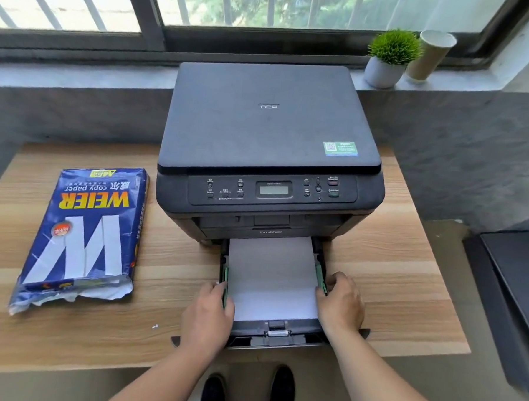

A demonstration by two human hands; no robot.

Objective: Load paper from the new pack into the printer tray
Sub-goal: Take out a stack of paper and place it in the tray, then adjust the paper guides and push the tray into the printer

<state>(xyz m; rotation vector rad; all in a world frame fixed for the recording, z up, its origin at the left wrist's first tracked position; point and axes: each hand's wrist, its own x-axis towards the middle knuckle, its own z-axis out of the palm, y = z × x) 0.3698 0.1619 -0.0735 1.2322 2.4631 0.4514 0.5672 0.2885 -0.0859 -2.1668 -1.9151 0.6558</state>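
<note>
A black printer [270, 133] stands on the wooden table, its paper tray [280, 336] pulled out towards me. A white paper stack [271, 274] lies flat inside the tray. My left hand [208, 314] rests on the tray's left side, fingers against the green side guide [225, 278]. My right hand [340, 302] grips the right green guide [322, 277] at the paper's edge. The blue pack of copy paper [83, 237] lies to the left on the table, its near end torn open.
The wooden table [400, 284] ends just before my feet. A small potted plant [390, 58] and a paper cup [430, 55] stand on the window sill behind. A dark cabinet [509, 299] sits at the right.
</note>
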